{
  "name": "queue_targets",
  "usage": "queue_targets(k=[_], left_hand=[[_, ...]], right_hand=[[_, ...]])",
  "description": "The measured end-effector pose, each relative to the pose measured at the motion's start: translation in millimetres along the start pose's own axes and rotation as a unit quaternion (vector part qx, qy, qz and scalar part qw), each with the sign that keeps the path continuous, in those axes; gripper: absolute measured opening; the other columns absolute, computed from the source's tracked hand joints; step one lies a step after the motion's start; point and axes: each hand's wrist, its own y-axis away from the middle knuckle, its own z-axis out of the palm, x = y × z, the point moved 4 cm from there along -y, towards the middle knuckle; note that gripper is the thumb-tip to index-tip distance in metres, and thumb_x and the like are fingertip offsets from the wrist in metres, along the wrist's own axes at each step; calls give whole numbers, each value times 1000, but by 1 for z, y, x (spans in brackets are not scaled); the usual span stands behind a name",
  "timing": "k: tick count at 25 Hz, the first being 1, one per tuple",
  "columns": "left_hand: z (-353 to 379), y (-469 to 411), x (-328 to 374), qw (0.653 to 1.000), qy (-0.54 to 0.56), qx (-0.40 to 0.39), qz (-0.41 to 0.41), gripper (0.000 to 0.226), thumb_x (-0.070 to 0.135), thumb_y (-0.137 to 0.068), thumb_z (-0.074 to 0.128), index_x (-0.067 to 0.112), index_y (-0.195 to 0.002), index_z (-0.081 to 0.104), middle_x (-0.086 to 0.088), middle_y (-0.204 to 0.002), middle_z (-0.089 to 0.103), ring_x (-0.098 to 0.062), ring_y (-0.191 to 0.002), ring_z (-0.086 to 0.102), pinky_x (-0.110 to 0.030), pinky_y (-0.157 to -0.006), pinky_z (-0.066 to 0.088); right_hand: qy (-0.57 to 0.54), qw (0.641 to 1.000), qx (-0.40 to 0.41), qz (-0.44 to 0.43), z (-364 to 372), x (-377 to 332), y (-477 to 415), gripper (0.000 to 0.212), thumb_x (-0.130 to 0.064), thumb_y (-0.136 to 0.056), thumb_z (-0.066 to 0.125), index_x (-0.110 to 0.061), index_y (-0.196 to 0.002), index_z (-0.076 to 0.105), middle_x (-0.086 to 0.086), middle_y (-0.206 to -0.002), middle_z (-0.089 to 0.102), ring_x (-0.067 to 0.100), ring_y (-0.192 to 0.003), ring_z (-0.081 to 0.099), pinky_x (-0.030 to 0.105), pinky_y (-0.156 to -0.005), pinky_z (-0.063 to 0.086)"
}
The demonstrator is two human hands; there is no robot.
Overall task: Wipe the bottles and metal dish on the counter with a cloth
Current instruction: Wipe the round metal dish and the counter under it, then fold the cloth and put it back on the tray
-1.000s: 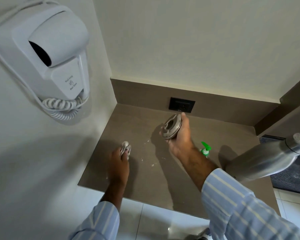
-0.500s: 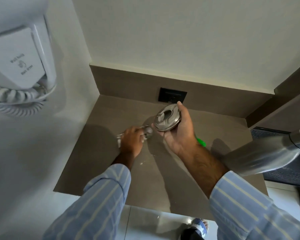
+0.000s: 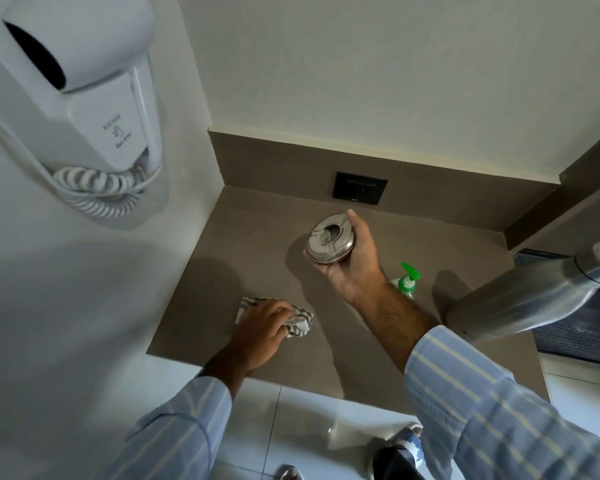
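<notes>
My right hand (image 3: pixel 352 268) holds a round metal dish (image 3: pixel 330 243) lifted above the brown counter (image 3: pixel 222 258), its top tilted toward me. My left hand (image 3: pixel 262 327) presses a striped grey-and-white cloth (image 3: pixel 298 323) flat on the counter near the front left. A small bottle with a green pump top (image 3: pixel 407 280) stands on the counter just right of my right wrist, partly hidden by it. A tall steel bottle (image 3: pixel 520 299) stands at the right, leaning across the view.
A white wall-mounted hair dryer (image 3: pixel 80 98) with a coiled cord hangs on the left wall above the counter. A dark socket plate (image 3: pixel 360 188) sits in the back splash. White floor tiles and my shoes show below the counter's front edge.
My left hand has slid the cloth from near the dish back toward the counter's front left. My right hand still holds the dish aloft, now turned more face-up.
</notes>
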Motion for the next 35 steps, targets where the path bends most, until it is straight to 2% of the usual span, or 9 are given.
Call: queue_targets(k=[6,9,13,16,21,27,31,33,35], left_hand=[[20,118,53,995,18,-98,-20,23,29,-89,57,17,-103,72,-3,-104,70,-24,-91,67,-37,-82,42],[41,180,63,931,196,-228,-206,25,40,-98,54,27,-113,68,2,-118,71,-17,-111,68,-29,-98,49],[18,159,53,763,455,4,-459,33,3,-99,60,30,-101,78,-8,-104,81,-16,-100,71,-29,-88,53],[-16,85,26,685,532,132,-481,19,17,-104,52,16,-108,71,-6,-95,82,-22,-89,77,-33,-75,58],[-18,-6,0,693,529,54,-486,35,26,-106,49,8,-135,57,-17,-129,68,-34,-119,65,-50,-106,49],[-3,-26,-6,705,520,71,-478,35,21,-107,47,4,-134,59,-13,-117,71,-26,-104,68,-32,-83,52],[-7,-26,-7,685,526,97,-494,37,23,-107,46,3,-136,58,-20,-129,67,-35,-119,64,-40,-97,51],[-17,-23,-7,637,567,141,-504,38,24,-105,47,4,-135,59,-20,-128,68,-36,-117,66,-46,-100,51],[-38,-24,1,589,633,170,-473,41,26,-104,48,2,-135,60,-21,-126,69,-36,-114,67,-51,-105,50]], right_hand=[[25,995,47,84,-20,47,-8,41,-45,-101,55,-8,-113,68,21,-139,65,38,-126,62,56,-101,50],[102,987,89,85,-39,62,-14,35,-38,-105,54,-13,-127,63,14,-131,68,33,-124,65,50,-100,53],[240,964,105,38,-70,73,-25,17,-31,-102,64,-17,-91,62,-8,-57,67,2,-48,62,16,-39,46],[301,948,101,22,-79,79,-28,16,-27,-100,67,-18,-88,61,-4,-65,63,5,-56,60,16,-42,49],[399,913,89,-16,-83,75,-38,16,-21,-98,71,-11,-86,66,13,-82,66,26,-77,65,29,-61,60],[630,766,93,-87,-75,67,-49,23,-28,-92,73,-7,-98,78,16,-100,80,34,-101,75,44,-92,59],[670,727,106,-108,-69,61,-38,31,-34,-92,72,-7,-107,75,16,-110,76,34,-105,71,36,-89,55],[659,726,104,-166,-52,53,-19,34,-40,-94,69,-13,-115,72,10,-112,73,27,-101,69,31,-83,51],[586,797,27,-141,-28,49,3,45,-55,-89,69,-17,-112,73,4,-106,76,22,-96,72,33,-80,58]])
